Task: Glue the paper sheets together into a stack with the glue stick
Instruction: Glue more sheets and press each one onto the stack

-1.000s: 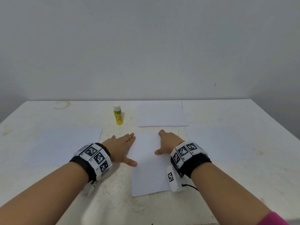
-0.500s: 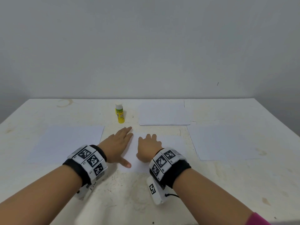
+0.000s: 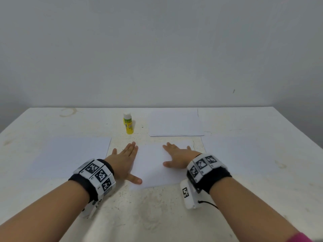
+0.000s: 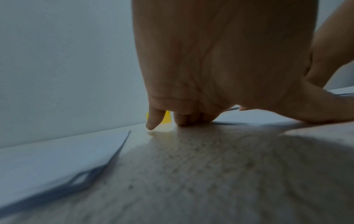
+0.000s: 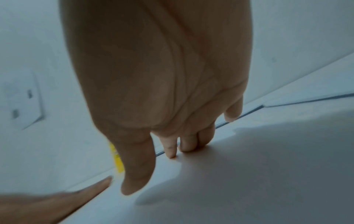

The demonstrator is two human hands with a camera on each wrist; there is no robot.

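A white paper sheet (image 3: 153, 165) lies in the middle of the table before me. My left hand (image 3: 125, 159) lies flat along its left edge, fingers straight, thumb on the sheet's near left corner. My right hand (image 3: 178, 157) rests flat on the sheet's right part, fingers spread (image 5: 188, 144). A yellow glue stick (image 3: 128, 123) with a white cap stands upright beyond the left hand; a sliver of the glue stick (image 4: 166, 118) shows behind the fingers. More white sheets lie at the left (image 3: 70, 154), far centre (image 3: 175, 123) and right (image 3: 244, 154).
The table (image 3: 157, 215) is off-white and stained, with a brown ring mark (image 3: 67, 112) at the far left. A plain grey wall (image 3: 157, 49) rises right behind the far edge. Marker bands wrap both wrists.
The right hand slid left across the middle sheet, then back to the right. The left hand stayed at the sheet's left edge. The head view shifted slightly.
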